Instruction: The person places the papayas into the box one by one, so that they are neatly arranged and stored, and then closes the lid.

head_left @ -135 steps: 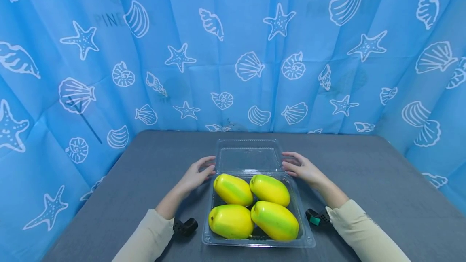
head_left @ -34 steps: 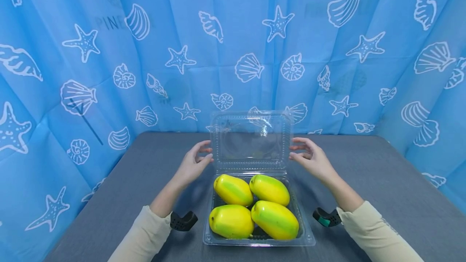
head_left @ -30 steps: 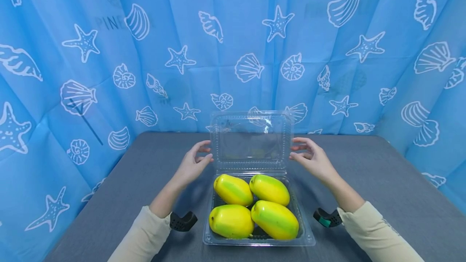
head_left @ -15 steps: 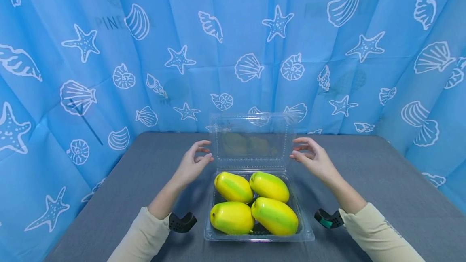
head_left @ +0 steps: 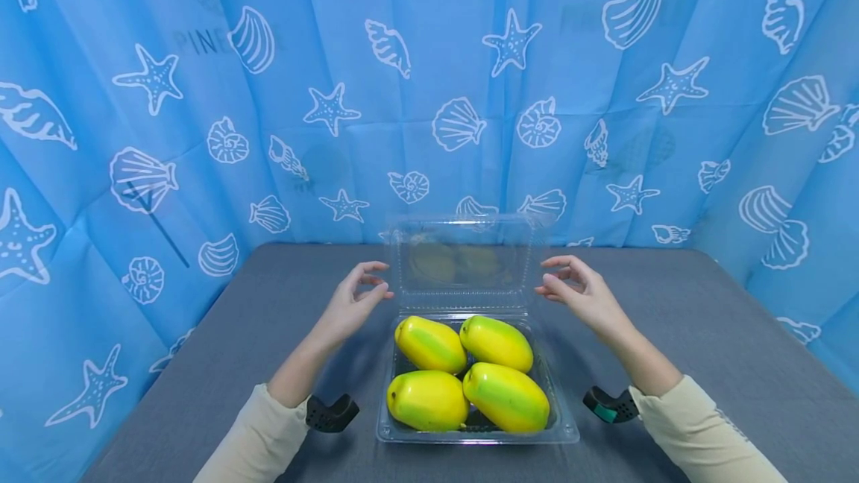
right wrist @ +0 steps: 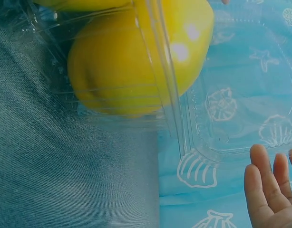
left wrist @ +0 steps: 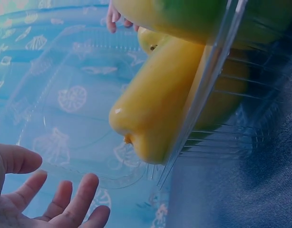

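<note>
A clear plastic clamshell box (head_left: 476,438) holds several yellow-green papayas (head_left: 429,401) in two rows. Its hinged lid (head_left: 463,274) stands raised at the back, tilted away, with faint fruit reflections in it. My left hand (head_left: 352,300) is by the lid's left side, fingers loosely bent and nothing in them. On the opposite side, my right hand (head_left: 580,293) has its fingertips close to the lid's right edge. Both wrist views show relaxed, spread fingers (left wrist: 84,199) near the lid's edge. A papaya (right wrist: 131,66) shows through the box wall in the right wrist view.
The box rests on a grey cloth-covered table (head_left: 268,364). Behind and at the sides hangs a blue curtain (head_left: 429,95) with white shells and starfish. Black wrist straps (head_left: 333,414) sit on both forearms.
The lid has risen from lying back to standing, then tipped slightly backward. Both hands moved up and outward with it, and the right fingers have since eased off a little. The box's front edge shifted slightly away.
</note>
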Tool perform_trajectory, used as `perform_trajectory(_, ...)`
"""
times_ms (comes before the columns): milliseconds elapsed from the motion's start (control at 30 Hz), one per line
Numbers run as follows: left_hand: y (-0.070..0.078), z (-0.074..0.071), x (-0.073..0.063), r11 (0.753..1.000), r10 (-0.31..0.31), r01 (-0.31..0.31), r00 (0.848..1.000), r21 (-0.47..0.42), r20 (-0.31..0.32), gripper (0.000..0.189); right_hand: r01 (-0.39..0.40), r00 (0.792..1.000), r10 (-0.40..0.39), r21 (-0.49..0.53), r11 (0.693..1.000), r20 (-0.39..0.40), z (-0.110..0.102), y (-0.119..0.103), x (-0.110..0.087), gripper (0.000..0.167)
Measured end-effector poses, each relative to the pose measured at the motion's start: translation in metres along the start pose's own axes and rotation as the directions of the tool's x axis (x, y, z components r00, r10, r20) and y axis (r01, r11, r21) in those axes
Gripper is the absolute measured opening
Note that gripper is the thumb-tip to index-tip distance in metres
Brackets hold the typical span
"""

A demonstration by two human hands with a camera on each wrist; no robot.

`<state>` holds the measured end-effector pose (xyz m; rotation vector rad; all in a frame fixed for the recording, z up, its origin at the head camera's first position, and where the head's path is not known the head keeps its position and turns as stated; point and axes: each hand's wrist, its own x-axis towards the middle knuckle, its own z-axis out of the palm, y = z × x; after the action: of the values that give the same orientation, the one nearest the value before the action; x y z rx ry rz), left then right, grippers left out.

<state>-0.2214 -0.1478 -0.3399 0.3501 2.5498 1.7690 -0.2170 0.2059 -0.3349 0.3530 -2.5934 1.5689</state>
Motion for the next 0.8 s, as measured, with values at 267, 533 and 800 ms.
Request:
perform_trajectory(267,-0.0008,-0.0032,-0.002,0.999,0.0,0.002,0.999,-0.044,0.052,0.035,-0.014,0.999,0.013,0.036,0.999,0.039,-0.0031,-0.0014,-0.0029,0.043)
perform_trajectory(533,0.0001,-0.0065,-0.0059,0.999,-0.015,0.018,0.998,-0.039,0.065,0.031,-0.017,0.998,0.016,0.019,1.0,0.057,-0.0056,-0.003,-0.0042,0.049)
perform_trajectory(800,0.001,-0.0063,-0.0079,0.999,-0.037,0.039,0.998,-0.031,0.053,0.033,-0.052,0.996,0.051,0.0,0.999,0.074,-0.0079,-0.0055,-0.0052,0.053)
